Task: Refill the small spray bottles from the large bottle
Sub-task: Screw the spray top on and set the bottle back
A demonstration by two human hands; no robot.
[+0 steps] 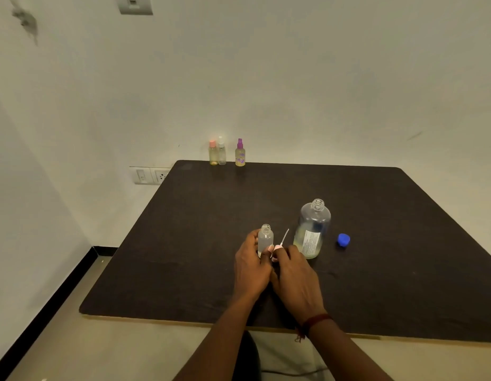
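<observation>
A small clear spray bottle [265, 237] stands upright and uncapped on the dark table [211, 229]; my left hand [251, 268] grips its lower body. My right hand [295, 276] pinches its pink spray head [277, 250], whose thin dip tube [284, 236] points up and away, just right of the small bottle. The large clear bottle [312, 229] stands open to the right, with a little liquid at its bottom and a white label. Its blue cap [343, 240] lies on the table further right.
Three small spray bottles stand at the table's far edge by the wall: one with a peach cap [213, 153], one clear [221, 151], one with a purple cap [240, 153]. A wall socket [150, 175] sits left of the table.
</observation>
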